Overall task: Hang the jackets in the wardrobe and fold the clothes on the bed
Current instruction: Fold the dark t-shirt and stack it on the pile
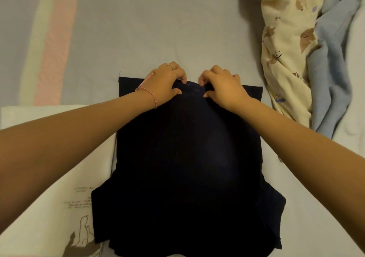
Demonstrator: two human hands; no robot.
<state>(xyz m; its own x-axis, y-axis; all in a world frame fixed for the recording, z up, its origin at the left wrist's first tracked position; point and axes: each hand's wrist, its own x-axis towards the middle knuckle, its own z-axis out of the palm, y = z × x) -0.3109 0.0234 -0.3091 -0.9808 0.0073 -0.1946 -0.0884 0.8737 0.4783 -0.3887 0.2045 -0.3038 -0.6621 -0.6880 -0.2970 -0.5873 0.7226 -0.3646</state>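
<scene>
On the grey bedsheet (pixel 158 29), a dark navy cloth garment (pixel 187 158) lies flat, mid-fold. Left hand (pixel 165 83) and right hand (pixel 223 87) pinch its far edge with curled fingers. Next, probably, both should carry that edge across evenly.

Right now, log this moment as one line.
step: folding | left hand: pinches far edge of dark navy fabric garment | right hand: pinches same edge | under it: grey bedsheet | right side: cream printed cloth, unfolded

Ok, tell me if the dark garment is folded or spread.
Part folded: the dark garment lies doubled on the bed, left hand and right hand pinching its upper layer's edge.
</scene>
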